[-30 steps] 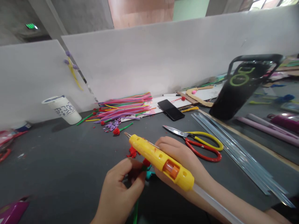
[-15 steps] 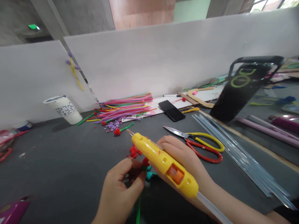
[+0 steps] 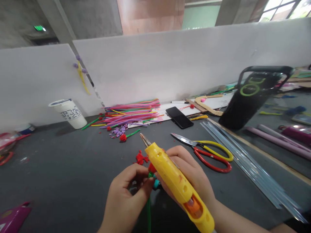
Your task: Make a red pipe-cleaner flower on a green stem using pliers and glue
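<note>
My left hand [image 3: 130, 191] pinches the green stem of a red pipe-cleaner flower [image 3: 152, 167] between thumb and fingers, the stem hanging down below. Wrapped in my right hand [image 3: 187, 174] is a yellow hot glue gun [image 3: 175, 183], its metal nozzle pointing up and to the left, past the flower. The gun hides part of the flower and some right fingers. A bit of turquoise material [image 3: 156, 183] shows between the hands. Just beyond them lie red scraps [image 3: 140, 158]. A finished-looking red flower with a green stem [image 3: 123, 138] rests farther back.
Red-and-yellow-handled scissors [image 3: 213, 155] lie to the right, beside clear glue sticks [image 3: 245, 165]. Behind are a black phone [image 3: 179, 117], a pile of colourful pipe cleaners [image 3: 133, 113] and purple bits [image 3: 119, 130]. A white cup [image 3: 70, 113] stands left, a tall black bottle [image 3: 247, 100] right.
The glue gun has tipped more upright and shifted slightly right, its nozzle farther from the lying flower. More of the held flower's red head and green stem now shows.
</note>
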`<state>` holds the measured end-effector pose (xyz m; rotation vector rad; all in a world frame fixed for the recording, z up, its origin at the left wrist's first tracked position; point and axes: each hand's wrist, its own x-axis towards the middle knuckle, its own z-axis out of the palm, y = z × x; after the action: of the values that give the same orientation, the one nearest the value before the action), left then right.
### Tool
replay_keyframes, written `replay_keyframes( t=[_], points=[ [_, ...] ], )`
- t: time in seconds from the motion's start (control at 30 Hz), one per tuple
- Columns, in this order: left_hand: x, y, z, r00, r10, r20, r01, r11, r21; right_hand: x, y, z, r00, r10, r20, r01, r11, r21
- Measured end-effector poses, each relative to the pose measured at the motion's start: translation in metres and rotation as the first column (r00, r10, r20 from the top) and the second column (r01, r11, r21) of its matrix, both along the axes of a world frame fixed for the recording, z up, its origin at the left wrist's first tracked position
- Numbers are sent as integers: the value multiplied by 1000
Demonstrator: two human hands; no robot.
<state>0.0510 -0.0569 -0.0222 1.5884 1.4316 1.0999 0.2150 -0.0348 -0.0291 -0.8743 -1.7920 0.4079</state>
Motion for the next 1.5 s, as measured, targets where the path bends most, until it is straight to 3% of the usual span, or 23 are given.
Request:
replay_keyframes(
  t=[0.3, 0.6, 0.73, 0.93, 1.17, 1.3, 1.5],
  points=[
    [2, -1, 0, 999, 18, 38, -18, 1000, 1, -1, 1, 2, 999, 46, -16, -46, 998, -37],
    [9, -4, 2, 986, 116, 120, -124, 990, 60, -1, 1, 0, 1000, 10, -19, -9, 998, 66],
    [9, -4, 4, 996, 61, 63, -70, 986, 153, 3, -3, 2, 999, 19, -39, -15, 995, 94],
    [10, -5, 5, 984, 121, 128, -153, 948, 279, 4, -3, 13, 984, -164, -67, 163, 986, -25],
    [10, -9, -1, 976, 33, 215, -109, 930, 352, -2, -7, 9, 980, -34, -196, 42, 998, 37],
    [11, -9, -2, 977, 46, 208, -123, 917, 379, 0, -11, 3, 982, 86, -169, -86, 996, 12],
    [9, -10, 1, 986, 27, 165, -84, 935, 346, -1, -8, 0, 989, 80, -124, -82, 997, -12]
  ],
)
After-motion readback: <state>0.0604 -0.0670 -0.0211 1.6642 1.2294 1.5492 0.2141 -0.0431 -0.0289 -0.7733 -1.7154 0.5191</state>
